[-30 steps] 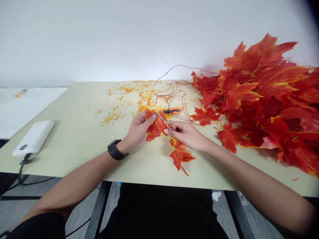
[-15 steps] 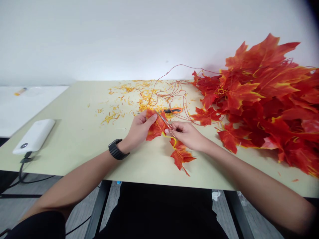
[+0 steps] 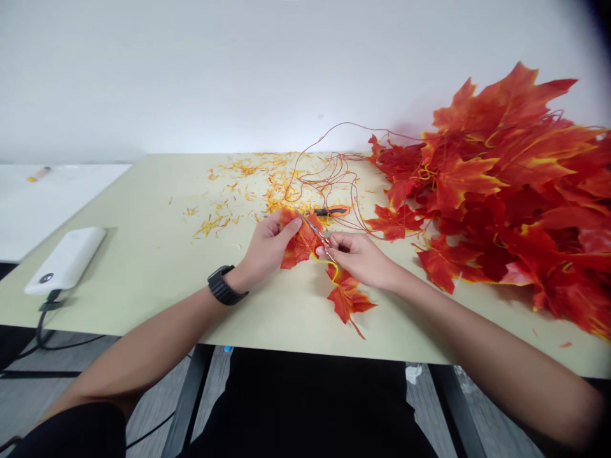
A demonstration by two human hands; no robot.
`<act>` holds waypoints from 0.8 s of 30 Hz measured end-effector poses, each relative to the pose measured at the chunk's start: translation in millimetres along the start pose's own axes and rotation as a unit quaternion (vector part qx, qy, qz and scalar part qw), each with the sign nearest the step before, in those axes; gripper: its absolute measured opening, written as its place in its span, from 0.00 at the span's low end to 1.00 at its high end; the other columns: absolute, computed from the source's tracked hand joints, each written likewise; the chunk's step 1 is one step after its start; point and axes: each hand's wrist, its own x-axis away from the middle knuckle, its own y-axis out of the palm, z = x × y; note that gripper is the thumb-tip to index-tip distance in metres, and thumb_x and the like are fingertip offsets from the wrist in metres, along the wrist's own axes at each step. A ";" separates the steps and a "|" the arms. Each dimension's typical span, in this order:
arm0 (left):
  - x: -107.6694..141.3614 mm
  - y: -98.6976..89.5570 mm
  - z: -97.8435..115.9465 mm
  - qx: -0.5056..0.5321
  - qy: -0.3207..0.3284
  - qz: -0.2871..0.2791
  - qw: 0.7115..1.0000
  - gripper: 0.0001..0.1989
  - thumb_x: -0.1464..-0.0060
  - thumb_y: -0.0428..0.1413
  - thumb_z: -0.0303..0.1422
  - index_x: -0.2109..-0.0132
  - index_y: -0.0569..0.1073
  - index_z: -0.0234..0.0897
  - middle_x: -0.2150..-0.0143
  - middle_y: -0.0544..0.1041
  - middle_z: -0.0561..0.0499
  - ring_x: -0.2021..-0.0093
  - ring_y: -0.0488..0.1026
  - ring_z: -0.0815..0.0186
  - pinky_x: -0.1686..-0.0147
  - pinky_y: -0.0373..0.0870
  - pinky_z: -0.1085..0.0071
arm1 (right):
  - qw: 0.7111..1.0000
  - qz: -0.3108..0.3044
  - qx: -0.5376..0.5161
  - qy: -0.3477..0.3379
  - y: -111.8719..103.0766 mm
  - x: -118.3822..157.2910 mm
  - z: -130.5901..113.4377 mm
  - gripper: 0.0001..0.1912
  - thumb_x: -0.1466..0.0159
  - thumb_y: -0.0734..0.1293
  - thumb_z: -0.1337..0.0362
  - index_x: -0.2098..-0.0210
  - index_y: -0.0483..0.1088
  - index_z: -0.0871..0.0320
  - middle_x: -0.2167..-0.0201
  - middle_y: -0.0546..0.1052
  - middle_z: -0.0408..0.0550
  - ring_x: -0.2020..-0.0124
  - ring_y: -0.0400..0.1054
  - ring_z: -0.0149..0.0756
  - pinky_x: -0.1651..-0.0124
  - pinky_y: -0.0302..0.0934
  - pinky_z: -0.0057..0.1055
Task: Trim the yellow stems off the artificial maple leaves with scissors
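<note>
My left hand (image 3: 271, 245) pinches a red-orange artificial maple leaf (image 3: 300, 247) between thumb and fingers. In my right hand (image 3: 358, 257) is a small pair of scissors (image 3: 314, 228), its blades lying along the leaf's upper edge close to my left thumb. My right fingers wrap the handles and partly cover them. From below the scissors, a yellow stem (image 3: 336, 275) runs down to a second maple leaf (image 3: 349, 300), which hangs low over the table's front part.
A heap of red artificial maple leaves (image 3: 506, 191) fills the right side. Thin red cords (image 3: 341, 168) loop out from it. Yellow trimmings (image 3: 272, 184) lie scattered behind my hands, beside an orange-and-black-handled tool (image 3: 333, 211). A white power bank (image 3: 67, 259) with a cable sits at left.
Both hands stay in nearly the same place, still on the leaf and scissors. The blades look slightly more spread than before.
</note>
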 end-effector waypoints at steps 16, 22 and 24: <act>-0.2 0.0 0.5 -0.014 0.007 0.007 1.000 0.23 0.44 0.70 0.51 0.64 0.74 0.36 0.68 0.78 0.52 0.72 0.72 0.72 0.71 0.71 0.74 | 0.997 0.003 -0.071 0.002 1.0 -0.3 1.2 0.33 0.35 0.74 0.39 0.76 0.57 0.55 0.75 0.64 0.41 0.72 0.58 0.29 0.66 0.53 0.30; -1.8 -1.3 0.4 -0.023 0.010 0.014 1.000 0.23 0.44 0.70 0.51 0.64 0.74 0.35 0.68 0.78 0.52 0.71 0.71 0.72 0.70 0.70 0.74 | 0.998 0.006 -0.069 0.000 -3.7 -0.9 -4.1 0.36 0.37 0.74 0.34 0.76 0.56 0.55 0.74 0.63 0.41 0.71 0.56 0.30 0.65 0.52 0.31; -2.4 -1.7 -0.3 -0.015 0.009 0.013 1.000 0.23 0.45 0.71 0.51 0.64 0.75 0.35 0.68 0.78 0.52 0.71 0.71 0.73 0.70 0.70 0.74 | 0.999 0.006 -0.035 -0.008 -6.0 -0.8 -4.2 0.35 0.36 0.73 0.34 0.75 0.57 0.55 0.73 0.63 0.41 0.70 0.55 0.31 0.66 0.51 0.32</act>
